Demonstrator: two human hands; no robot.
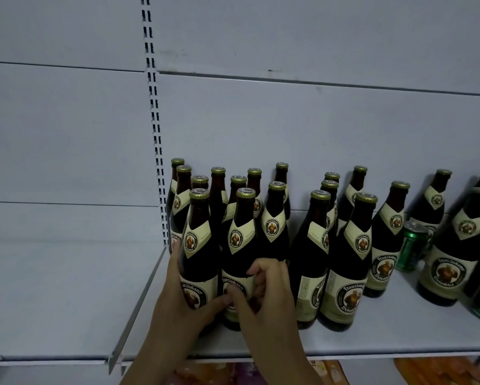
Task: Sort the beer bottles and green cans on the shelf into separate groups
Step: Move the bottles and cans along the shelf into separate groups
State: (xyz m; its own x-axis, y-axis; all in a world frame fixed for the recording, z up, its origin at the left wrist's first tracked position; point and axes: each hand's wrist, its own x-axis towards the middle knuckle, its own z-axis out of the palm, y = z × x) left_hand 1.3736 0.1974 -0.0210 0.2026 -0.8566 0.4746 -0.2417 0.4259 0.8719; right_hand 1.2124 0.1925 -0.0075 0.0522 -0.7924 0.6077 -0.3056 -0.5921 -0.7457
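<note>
A white shelf (372,337) carries dark beer bottles (274,218) packed upright at its left end, with more spread out toward the right end. Near the front edge, the left hand (177,301) wraps round the front-left bottle (198,245), thumb across its label. The right hand (263,290) curls its fingers round the neighbouring bottle (243,240), which touches the first. A green can (410,250) stands upright between bottles toward the right end.

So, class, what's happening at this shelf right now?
A person handles beer bottles clustered at the left end of the shelf. The left hand grips the front-left bottle, and the right hand holds the neighbouring bottle. A green can stands among bottles further right, not yet separated.
</note>
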